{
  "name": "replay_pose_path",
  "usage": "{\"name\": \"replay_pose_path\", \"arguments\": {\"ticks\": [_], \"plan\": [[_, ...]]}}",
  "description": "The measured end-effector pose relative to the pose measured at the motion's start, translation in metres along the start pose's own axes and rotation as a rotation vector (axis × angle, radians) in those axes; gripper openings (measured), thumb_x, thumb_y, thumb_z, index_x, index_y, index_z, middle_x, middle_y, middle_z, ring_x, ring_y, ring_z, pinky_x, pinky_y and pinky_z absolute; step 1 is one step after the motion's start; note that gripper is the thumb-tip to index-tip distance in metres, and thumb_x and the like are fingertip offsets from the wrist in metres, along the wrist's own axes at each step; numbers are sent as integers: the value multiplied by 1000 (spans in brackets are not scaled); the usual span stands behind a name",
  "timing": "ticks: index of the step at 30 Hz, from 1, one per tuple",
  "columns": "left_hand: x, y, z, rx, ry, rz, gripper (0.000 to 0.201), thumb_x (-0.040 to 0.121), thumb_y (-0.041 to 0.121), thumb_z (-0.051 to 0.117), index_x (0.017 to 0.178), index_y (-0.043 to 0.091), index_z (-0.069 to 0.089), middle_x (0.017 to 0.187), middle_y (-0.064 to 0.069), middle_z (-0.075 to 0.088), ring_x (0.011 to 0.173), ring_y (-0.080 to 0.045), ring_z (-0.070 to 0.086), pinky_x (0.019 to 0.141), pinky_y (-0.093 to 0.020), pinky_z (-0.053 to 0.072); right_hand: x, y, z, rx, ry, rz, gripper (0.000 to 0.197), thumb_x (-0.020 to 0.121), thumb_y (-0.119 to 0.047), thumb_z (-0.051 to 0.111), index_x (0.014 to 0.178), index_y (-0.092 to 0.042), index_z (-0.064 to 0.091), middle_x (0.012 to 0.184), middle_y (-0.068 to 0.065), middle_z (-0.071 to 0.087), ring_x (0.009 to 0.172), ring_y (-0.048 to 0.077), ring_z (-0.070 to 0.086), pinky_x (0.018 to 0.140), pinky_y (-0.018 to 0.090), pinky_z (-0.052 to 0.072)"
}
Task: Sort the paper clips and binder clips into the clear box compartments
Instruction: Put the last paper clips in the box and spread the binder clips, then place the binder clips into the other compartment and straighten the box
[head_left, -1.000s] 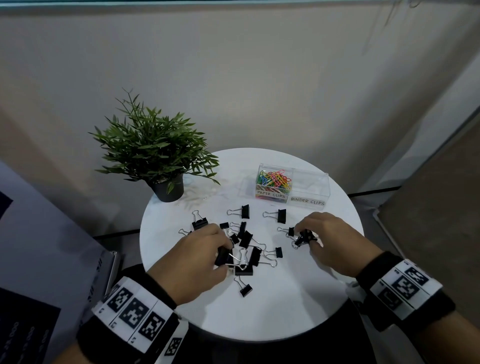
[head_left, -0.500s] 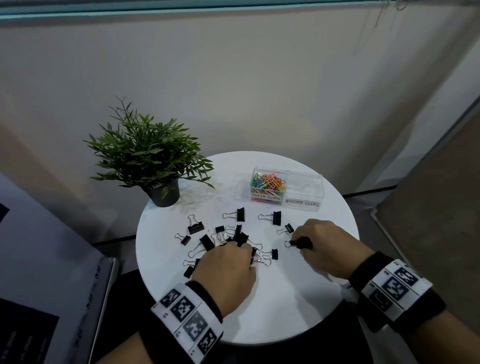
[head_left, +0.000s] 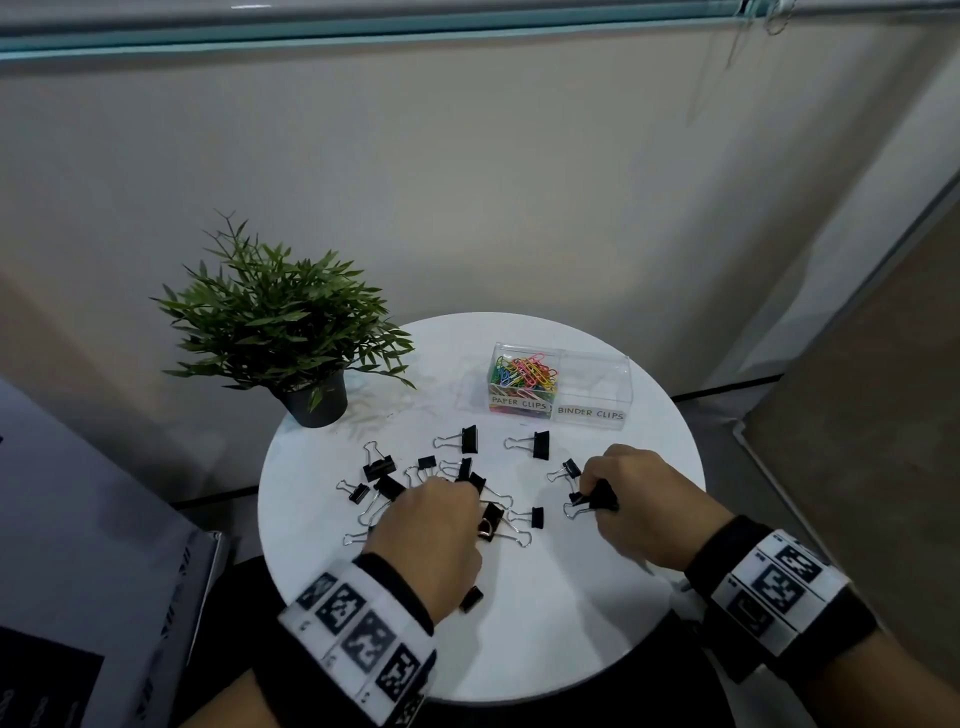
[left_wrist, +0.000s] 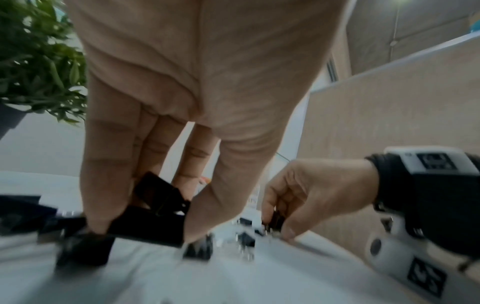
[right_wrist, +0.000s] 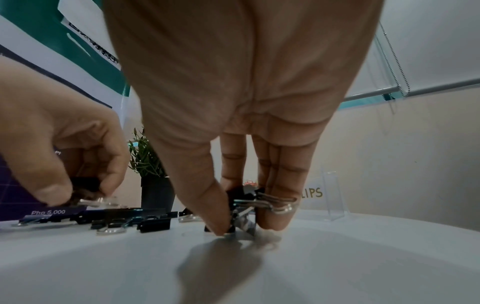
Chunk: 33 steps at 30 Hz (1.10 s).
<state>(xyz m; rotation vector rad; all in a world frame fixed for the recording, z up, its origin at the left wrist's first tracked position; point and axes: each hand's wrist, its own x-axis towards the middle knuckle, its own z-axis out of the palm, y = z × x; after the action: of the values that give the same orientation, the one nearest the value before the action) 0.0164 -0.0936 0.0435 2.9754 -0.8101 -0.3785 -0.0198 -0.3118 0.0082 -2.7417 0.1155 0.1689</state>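
Note:
Several black binder clips (head_left: 467, 439) lie scattered across the middle of the round white table (head_left: 545, 639). My left hand (head_left: 431, 525) hovers low over the pile and grips black binder clips (left_wrist: 153, 205) between thumb and fingers. My right hand (head_left: 605, 493) pinches a bunch of binder clips (right_wrist: 249, 202) just above the tabletop, right of the pile. The clear box (head_left: 623, 384) stands at the back; its left compartment holds coloured paper clips (head_left: 522, 376), and the right one, labelled BINDER CLIPS, holds nothing I can see.
A potted green plant (head_left: 280, 332) stands at the table's back left. One binder clip (head_left: 471, 597) lies by my left wrist near the front. Beige partition walls surround the table, and a printed banner (head_left: 78, 597) leans at the left.
My left hand moved right and forward over the pile, uncovering clips on its left. The right hand stayed put, still pinching its clips.

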Motion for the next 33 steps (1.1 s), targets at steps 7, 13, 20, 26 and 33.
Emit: {"name": "replay_pose_path", "arguments": {"ticks": [7, 13, 20, 26, 33], "plan": [[27, -11, -65, -129, 156, 22, 16, 75, 25, 65, 90, 24, 67, 93, 1, 67, 91, -21, 62, 81, -32, 53, 1, 9, -4, -40, 4, -26, 24, 79, -15, 56, 98, -25, 66, 91, -6, 60, 85, 17, 58, 69, 21, 43], [101, 22, -92, -163, 266, 209, 18, 77, 22, 67, 96, 22, 70, 96, 1, 68, 94, -20, 61, 76, -22, 42, -3, 7, -10, -94, 31, -149, 36, 81, -18, 55, 114, -33, 64, 108, -13, 68, 100, 14, 61, 82, 30, 50], [167, 73, -73, -95, 181, 343, 24, 80, 11, 62, 104, 16, 66, 104, -6, 66, 94, -26, 63, 78, -31, 51, 4, 7, -1, -60, -16, -178, 27, 84, -13, 54, 103, -26, 68, 106, -6, 66, 96, 19, 62, 80, 31, 51], [183, 86, -46, 14, 120, 324, 22, 83, 10, 57, 103, 11, 67, 104, -9, 66, 91, -29, 64, 75, -31, 51, 2, 10, -2, -56, -44, -150, 21, 85, -12, 53, 100, -20, 65, 103, 1, 61, 88, 23, 60, 74, 32, 51], [181, 70, -45, -111, 133, 329, 37, 88, 21, 62, 124, 19, 58, 124, -7, 59, 111, -26, 57, 84, -29, 43, 0, 5, -19, -17, -10, -152, 18, 81, -31, 63, 99, -28, 64, 92, -8, 62, 77, 8, 55, 71, 23, 47]]}}
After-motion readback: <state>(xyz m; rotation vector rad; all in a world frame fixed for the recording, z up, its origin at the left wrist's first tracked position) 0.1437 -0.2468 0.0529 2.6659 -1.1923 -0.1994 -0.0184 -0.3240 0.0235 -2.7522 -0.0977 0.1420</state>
